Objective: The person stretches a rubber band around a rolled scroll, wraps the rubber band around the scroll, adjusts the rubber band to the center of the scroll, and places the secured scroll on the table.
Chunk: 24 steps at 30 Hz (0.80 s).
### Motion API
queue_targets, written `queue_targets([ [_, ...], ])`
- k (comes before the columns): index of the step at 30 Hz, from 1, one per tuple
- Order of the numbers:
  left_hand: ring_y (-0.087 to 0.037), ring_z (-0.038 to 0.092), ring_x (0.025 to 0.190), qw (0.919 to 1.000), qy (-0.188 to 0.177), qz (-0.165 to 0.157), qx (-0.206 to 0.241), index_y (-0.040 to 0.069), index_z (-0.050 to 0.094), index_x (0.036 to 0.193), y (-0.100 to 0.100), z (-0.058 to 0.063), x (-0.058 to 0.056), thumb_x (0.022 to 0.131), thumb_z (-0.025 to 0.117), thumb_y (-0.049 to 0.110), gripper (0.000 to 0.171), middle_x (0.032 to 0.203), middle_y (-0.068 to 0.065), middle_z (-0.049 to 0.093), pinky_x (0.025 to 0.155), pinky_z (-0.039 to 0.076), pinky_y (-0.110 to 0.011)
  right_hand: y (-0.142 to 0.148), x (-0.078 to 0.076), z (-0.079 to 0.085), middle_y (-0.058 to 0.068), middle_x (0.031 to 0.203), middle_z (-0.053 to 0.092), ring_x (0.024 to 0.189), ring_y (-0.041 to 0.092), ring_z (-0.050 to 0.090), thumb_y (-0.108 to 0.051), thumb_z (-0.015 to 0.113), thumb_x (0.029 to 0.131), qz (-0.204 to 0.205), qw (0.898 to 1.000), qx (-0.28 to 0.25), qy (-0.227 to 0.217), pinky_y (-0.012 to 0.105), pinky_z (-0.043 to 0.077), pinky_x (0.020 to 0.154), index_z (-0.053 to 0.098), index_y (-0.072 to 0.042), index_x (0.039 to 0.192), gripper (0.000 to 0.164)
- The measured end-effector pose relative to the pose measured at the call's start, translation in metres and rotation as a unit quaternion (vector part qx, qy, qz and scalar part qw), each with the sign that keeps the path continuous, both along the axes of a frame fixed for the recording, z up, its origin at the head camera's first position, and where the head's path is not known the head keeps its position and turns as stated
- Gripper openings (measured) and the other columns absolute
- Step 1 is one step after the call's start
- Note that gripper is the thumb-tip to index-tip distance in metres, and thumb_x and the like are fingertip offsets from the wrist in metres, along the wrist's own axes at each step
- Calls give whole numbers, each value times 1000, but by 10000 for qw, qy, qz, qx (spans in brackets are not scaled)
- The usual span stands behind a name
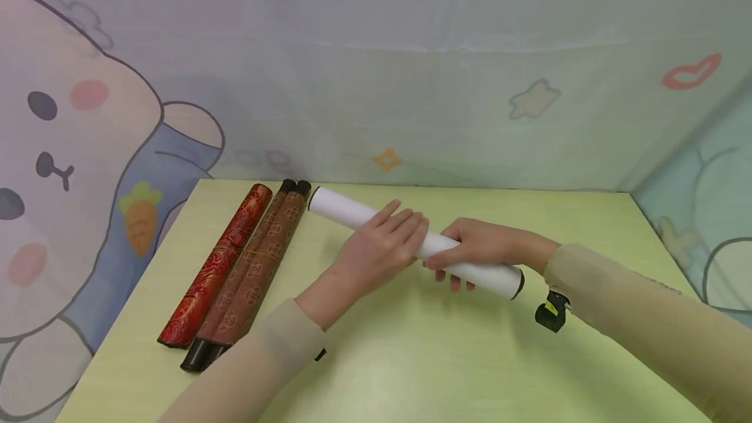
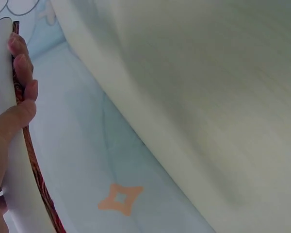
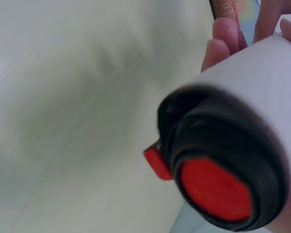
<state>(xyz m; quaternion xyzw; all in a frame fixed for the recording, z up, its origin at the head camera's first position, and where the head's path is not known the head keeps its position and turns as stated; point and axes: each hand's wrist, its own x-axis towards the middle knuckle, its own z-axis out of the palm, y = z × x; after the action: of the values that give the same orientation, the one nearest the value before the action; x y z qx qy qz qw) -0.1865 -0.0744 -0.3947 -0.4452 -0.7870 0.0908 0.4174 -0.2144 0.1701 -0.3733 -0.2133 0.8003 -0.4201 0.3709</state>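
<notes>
A white rolled scroll (image 1: 346, 207) is held aslant above the table by both hands. My left hand (image 1: 382, 243) lies over its middle, fingers across the top; in the left wrist view the thumb (image 2: 17, 116) presses the near side. My right hand (image 1: 470, 247) grips the scroll farther right, thumb on top and fingertips curled underneath. In the right wrist view the scroll's end (image 3: 218, 189) shows a black layered roll around a red cap, with a small red tab (image 3: 157, 162) beside it. A strip of red patterned underside (image 2: 39, 179) shows in the left wrist view.
On the table's (image 1: 399, 371) left side lie a red and gold patterned roll (image 1: 217, 266) and, next to it, a brown flower-patterned pair of rolls (image 1: 258, 273) with black ends. A cartoon-printed curtain (image 1: 411, 70) hangs right behind the table.
</notes>
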Motion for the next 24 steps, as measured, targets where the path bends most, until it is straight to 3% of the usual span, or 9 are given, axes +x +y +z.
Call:
queue_targets([
  [7,-23,74,118,9996,-248,59,-115,5,74,131,-16,2,1,93,83,10,40,126,-9,77,113,51,-38,3,0,-1,18,94,78,73,32,75,-32,78,98,-5,9998,176,-75,38,61,59,77,-6,99,27],
  [15,-24,74,114,9998,-127,78,-100,4,73,127,-26,4,3,93,83,9,36,121,-9,77,110,54,-38,2,2,1,15,92,78,74,34,75,-32,78,98,3,9998,160,-103,44,62,62,77,-4,100,28],
  [24,-23,76,102,9993,-342,131,64,3,73,114,-30,2,6,92,83,6,24,109,-9,77,94,62,-38,-4,1,4,20,98,77,84,40,76,-34,79,98,127,9996,243,15,44,64,68,75,-6,106,30],
])
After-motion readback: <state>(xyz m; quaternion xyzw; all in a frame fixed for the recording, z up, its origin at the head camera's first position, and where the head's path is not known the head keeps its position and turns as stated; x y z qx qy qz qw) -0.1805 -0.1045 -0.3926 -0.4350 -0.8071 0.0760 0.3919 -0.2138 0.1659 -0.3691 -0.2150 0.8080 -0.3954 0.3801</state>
